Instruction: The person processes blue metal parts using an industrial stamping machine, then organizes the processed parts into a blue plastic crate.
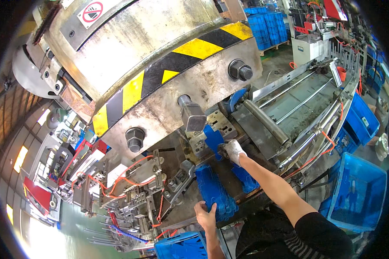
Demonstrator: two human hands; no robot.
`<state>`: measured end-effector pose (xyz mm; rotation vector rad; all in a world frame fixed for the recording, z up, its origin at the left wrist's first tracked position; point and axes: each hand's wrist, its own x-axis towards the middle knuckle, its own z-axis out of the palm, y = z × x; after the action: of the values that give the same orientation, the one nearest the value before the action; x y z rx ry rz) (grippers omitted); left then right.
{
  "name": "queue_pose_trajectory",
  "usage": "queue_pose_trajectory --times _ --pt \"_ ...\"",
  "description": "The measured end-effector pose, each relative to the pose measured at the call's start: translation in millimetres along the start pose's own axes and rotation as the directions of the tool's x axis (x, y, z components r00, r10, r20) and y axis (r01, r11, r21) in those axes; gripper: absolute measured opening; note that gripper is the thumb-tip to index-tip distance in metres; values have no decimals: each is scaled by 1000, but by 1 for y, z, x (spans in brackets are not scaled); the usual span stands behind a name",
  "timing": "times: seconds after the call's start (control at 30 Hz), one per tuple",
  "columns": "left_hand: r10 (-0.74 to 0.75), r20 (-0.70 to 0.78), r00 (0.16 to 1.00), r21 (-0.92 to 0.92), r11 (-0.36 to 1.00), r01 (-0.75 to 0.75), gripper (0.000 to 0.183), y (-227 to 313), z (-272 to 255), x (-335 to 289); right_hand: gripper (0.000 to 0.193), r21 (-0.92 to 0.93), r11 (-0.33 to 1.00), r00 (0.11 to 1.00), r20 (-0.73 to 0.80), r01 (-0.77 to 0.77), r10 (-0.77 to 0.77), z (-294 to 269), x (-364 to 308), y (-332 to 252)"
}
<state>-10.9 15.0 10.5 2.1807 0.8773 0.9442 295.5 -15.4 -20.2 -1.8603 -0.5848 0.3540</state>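
Observation:
My right hand, in a whitish glove with dark fingertips, is closed on the near end of a flat blue piece. That piece lies across the metal die block under the press. Nearer to me, my bare left hand is curled against the near left edge of a stack of blue flat pieces, its thumb resting on the edge. A second pile of blue pieces lies partly hidden under my right forearm. Above the die hangs the press ram with black and yellow stripes and large bolts.
A square-headed bolt juts toward the die. On the left stands a metal fixture with orange air hoses. To the right is a roller conveyor frame. Blue crates stand at the right, another blue crate below.

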Motion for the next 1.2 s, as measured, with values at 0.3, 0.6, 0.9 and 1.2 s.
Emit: queue_pose_trajectory --times 0.3,0.6,0.9,1.2 --pt "-131 29 991 -29 991 132 34 -20 -11 14 13 -108 966 962 113 -236 247 5 -18 -72" --pt "-128 106 986 20 992 127 32 -12 -15 14 15 308 867 920 128 -391 369 9 -9 -51" --pt "-76 102 992 49 996 71 30 -23 -25 17 30 -153 972 980 54 -180 190 13 -5 -43" --pt "-34 200 979 224 974 -12 20 -21 -25 23 24 176 942 958 30 -285 284 15 0 -40"
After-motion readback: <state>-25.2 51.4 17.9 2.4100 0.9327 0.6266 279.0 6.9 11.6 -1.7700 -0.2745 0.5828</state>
